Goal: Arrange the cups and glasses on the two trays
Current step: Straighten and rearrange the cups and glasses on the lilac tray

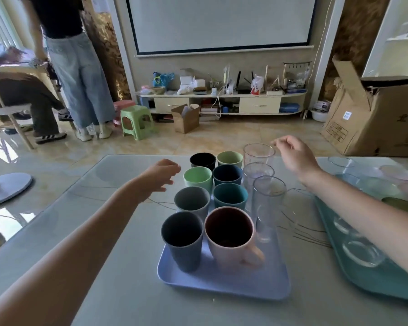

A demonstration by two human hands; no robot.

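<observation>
On the pale desk (118, 267), the blue tray (222, 282) in front of you carried two rows of coloured cups (226, 174) and three tall glasses (267, 201) along its right. Your left hand (159, 175) hovered empty, loosely curled, left of the cups; your right hand (292, 154) hung relaxed by the far glass. The teal tray (368, 281) with low glasses sat right.

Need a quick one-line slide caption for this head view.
Both hands, left and right, hover open over a blue tray packed with cups and glasses.
</observation>
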